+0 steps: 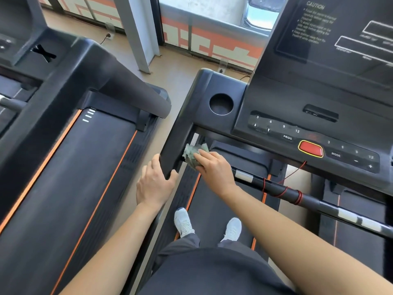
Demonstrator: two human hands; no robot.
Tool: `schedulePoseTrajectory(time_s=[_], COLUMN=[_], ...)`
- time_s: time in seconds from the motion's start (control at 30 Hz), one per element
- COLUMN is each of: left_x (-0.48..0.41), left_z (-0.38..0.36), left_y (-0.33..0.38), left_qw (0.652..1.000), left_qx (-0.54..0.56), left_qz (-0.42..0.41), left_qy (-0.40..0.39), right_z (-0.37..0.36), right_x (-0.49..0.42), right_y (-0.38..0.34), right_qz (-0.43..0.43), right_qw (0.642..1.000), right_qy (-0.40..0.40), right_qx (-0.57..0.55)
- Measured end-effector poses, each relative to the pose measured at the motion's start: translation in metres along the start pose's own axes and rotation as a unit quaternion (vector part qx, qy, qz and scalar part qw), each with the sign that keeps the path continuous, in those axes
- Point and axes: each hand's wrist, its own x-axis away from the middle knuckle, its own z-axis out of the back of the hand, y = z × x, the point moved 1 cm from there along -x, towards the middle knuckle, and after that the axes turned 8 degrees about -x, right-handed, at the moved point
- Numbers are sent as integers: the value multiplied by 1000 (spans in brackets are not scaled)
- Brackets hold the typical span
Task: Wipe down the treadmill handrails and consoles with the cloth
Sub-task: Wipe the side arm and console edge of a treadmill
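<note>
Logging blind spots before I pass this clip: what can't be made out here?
Head view only:
1. Handrail face under the cloth: covered by the cloth and right hand.
2. Caution text on the console: too small and blurred.
3. Display: cut off by the right edge.
4. Neighbouring treadmill's console: cut off by the left edge.

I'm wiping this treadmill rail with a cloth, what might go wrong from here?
The left hand grips the handrail end, so the cloth under the right hand may skip that patch. You stand on the belt; wiping the console buttons might press one. The red cord round the bar could snag the cloth.
</note>
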Motion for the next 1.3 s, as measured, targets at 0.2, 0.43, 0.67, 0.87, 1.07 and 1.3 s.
schedulePoseTrajectory(time_s=[0.2, 0.43, 0.67, 0.87, 1.07, 1.3], left_x=[2, 3, -7, -10, -5, -3], left_z=[-3, -6, 2, 1, -1, 0], left_y=[1, 0, 8, 15, 17, 17], left_qw=[1000, 1000, 1000, 1000, 999, 999], left_qx=[-13, -6, 10, -1, -18, -32], left_qz=[-17, -12, 21, 25, 12, 2], left_qy=[19, 17, 2, 15, 24, 24], right_z=[28, 67, 74, 42, 35, 80], right_x=[55, 117, 139, 95, 84, 148], right_y=[43, 84, 82, 43, 41, 88], right_qz=[-83, -160, -217, -132, -125, -173], right_qw=[995, 979, 959, 982, 984, 963], right_qy=[54, 104, 151, 122, 109, 150], right_qx=[6, 73, 107, 50, 63, 140])
